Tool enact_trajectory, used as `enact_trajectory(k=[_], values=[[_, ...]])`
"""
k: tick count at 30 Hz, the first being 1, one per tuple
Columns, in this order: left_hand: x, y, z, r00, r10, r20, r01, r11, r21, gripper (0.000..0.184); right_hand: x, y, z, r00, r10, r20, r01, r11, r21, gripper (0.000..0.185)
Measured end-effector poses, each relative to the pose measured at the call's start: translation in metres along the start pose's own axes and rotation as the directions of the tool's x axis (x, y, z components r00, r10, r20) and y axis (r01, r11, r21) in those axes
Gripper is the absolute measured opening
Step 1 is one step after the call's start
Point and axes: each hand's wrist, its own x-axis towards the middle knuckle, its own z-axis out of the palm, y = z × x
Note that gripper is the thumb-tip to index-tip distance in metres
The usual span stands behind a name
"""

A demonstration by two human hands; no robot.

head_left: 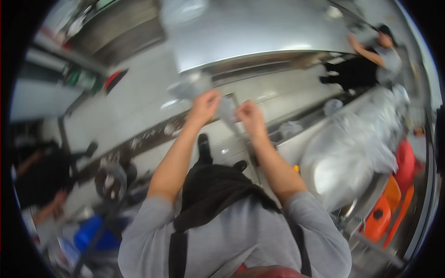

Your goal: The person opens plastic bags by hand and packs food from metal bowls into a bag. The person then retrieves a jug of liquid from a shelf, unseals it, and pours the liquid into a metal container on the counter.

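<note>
Both my hands are raised in front of my body, over the tiled floor. A clear plastic bag (191,86) hangs out beyond my left hand (204,107), whose fingers are closed on it. A thin twisted stretch of the same see-through plastic runs across the gap to my right hand (251,117). The fingers of that hand are curled shut on the plastic's end. Motion blur hides the fingertips and what the bag may contain.
A steel table (259,32) lies ahead. On the right, a large plastic-wrapped bundle (343,153) rests on a steel counter, near orange plastic items (378,220). One person (371,65) stands at the table's far right, another (44,176) at left. A blue container (95,234) sits lower left.
</note>
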Motion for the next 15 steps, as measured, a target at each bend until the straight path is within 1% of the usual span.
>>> enact_trajectory(k=[1, 3, 4, 5, 6, 7, 8, 10, 11, 12, 13, 14, 15], values=[[-0.001, -0.002, 0.000, 0.999, 0.020, -0.031, -0.020, 1.000, -0.004, 0.018, -0.001, -0.004, 0.003, 1.000, 0.010, 0.005, -0.010, 1.000, 0.007, 0.012], [-0.003, 0.011, -0.012, 0.997, -0.050, 0.055, 0.051, 0.998, -0.024, 0.018, -0.001, -0.014, 0.012, 1.000, 0.010, 0.008, -0.010, 1.000, 0.006, 0.019], [-0.005, 0.016, -0.013, 0.997, -0.064, 0.032, 0.064, 0.998, -0.015, 0.018, -0.002, -0.017, 0.012, 1.000, -0.010, 0.001, 0.010, 1.000, -0.001, 0.022], [-0.006, 0.021, -0.013, 0.997, -0.060, 0.054, 0.061, 0.998, -0.016, 0.018, -0.002, -0.018, 0.011, 1.000, -0.003, 0.022, 0.003, 1.000, 0.003, 0.022], [-0.007, 0.021, -0.015, 0.995, -0.049, 0.083, 0.051, 0.998, -0.024, 0.018, -0.001, -0.019, 0.010, 1.000, 0.016, 0.025, -0.013, 0.991, -0.133, 0.020], [-0.008, 0.019, -0.016, 0.996, -0.026, 0.091, 0.025, 1.000, 0.010, 0.018, -0.001, -0.021, 0.010, 0.999, 0.031, 0.021, -0.024, 0.963, -0.268, 0.020], [-0.009, 0.019, -0.017, 0.996, -0.028, 0.087, 0.027, 1.000, 0.008, 0.018, -0.001, -0.022, 0.011, 0.999, 0.032, 0.024, -0.024, 0.962, -0.271, 0.020], [-0.010, 0.017, -0.019, 0.999, 0.038, 0.013, -0.038, 0.999, -0.028, 0.018, 0.000, -0.024, 0.013, 0.999, 0.011, 0.033, -0.003, 0.975, -0.221, 0.020], [-0.011, 0.015, -0.018, 0.999, 0.037, 0.010, -0.037, 0.999, -0.029, 0.018, 0.001, -0.025, 0.014, 0.999, 0.011, 0.036, -0.002, 0.975, -0.224, 0.020], [-0.012, 0.015, -0.018, 0.986, 0.093, -0.138, -0.092, 0.996, 0.014, 0.020, 0.002, -0.026, 0.014, 0.999, 0.014, 0.034, -0.005, 0.967, -0.254, 0.019], [-0.013, 0.014, -0.017, 0.949, 0.152, -0.278, -0.139, 0.988, 0.065, 0.022, 0.002, -0.028, 0.014, 0.999, 0.016, 0.029, -0.007, 0.959, -0.284, 0.017], [-0.017, 0.018, -0.021, 0.948, 0.152, -0.279, -0.139, 0.988, 0.065, 0.022, 0.003, -0.030, 0.015, 0.999, 0.016, 0.031, -0.007, 0.959, -0.285, 0.017], [-0.023, 0.025, -0.028, 0.970, -0.113, -0.216, 0.128, 0.990, 0.056, 0.027, 0.001, -0.032, 0.018, 0.999, -0.038, 0.028, 0.046, 0.933, -0.356, 0.016]])
